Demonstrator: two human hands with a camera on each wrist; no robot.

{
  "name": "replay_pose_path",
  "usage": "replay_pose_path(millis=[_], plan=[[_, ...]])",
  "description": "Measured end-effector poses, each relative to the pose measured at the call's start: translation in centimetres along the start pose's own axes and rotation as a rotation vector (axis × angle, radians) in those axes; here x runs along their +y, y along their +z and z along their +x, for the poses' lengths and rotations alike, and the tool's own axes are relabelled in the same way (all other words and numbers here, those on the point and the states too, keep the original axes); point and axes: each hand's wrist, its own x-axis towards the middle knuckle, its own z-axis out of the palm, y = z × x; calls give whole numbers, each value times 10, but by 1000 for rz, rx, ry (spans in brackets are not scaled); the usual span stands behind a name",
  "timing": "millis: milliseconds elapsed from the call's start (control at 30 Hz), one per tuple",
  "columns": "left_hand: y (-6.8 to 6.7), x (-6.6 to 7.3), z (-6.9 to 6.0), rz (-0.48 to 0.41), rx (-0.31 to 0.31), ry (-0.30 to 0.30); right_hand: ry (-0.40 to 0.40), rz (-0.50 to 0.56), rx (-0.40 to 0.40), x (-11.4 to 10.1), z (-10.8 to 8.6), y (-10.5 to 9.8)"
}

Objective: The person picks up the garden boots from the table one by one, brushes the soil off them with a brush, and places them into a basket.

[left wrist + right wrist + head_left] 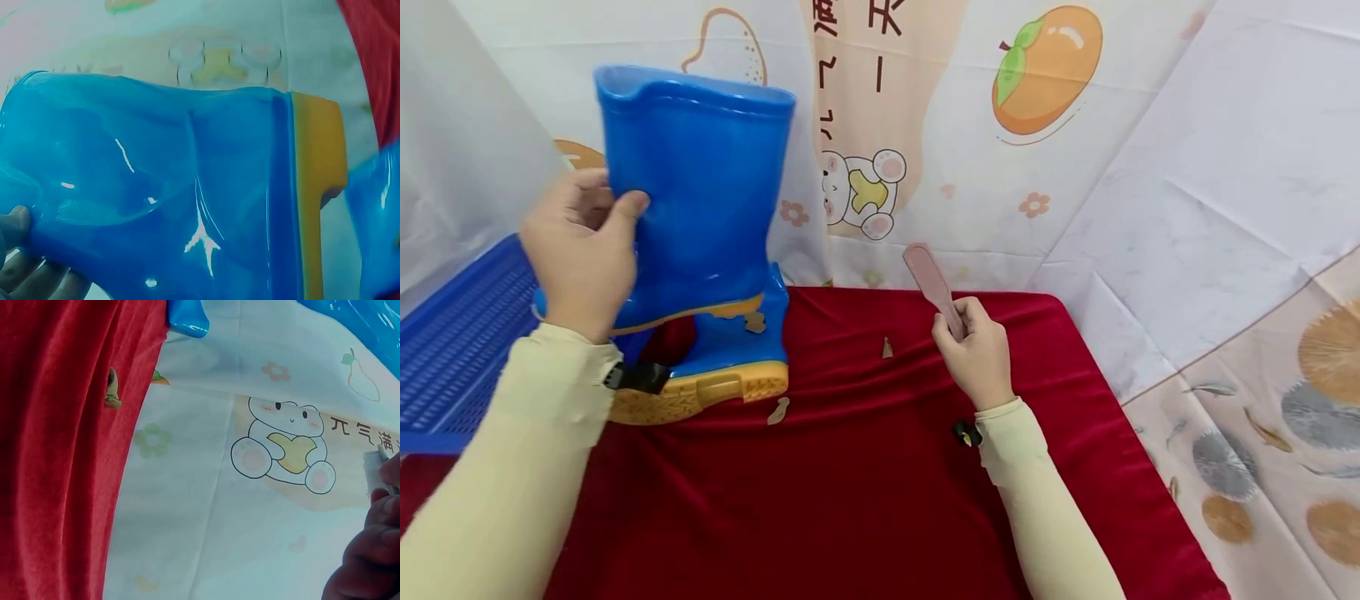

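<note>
Left hand [580, 254]: fingers clamped on blue boot [700, 175] (yellow sole [743, 307]). Right hand [979, 357]: fingers clamped on pink brush [927, 271]. Second boot [722, 346] lies on worktop [835, 492]

I count 2 blue boots [700, 183], 1 pink brush [929, 277], 1 blue basket [445, 367], 1 red-covered worktop [865, 483], 2 black wristbands [638, 377], 3 tan scraps [778, 410]: 2 on the worktop, 1 on a boot.

Blue boot [703, 187] held upright, slanted pink brush [928, 273]
</note>
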Motion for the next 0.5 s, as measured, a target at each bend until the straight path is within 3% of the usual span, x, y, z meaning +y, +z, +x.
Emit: replay_pose_path(millis=[267,367,500], plan=[[-41,-22,28,286,81,-162,13,-24,-11,1,-3,-4],[-57,-37,39,322,66,-258,18,-35,-19,2,-5,-5],[-76,-56,54,283,31,-429,27,-49,-25,1,-8,-6]])
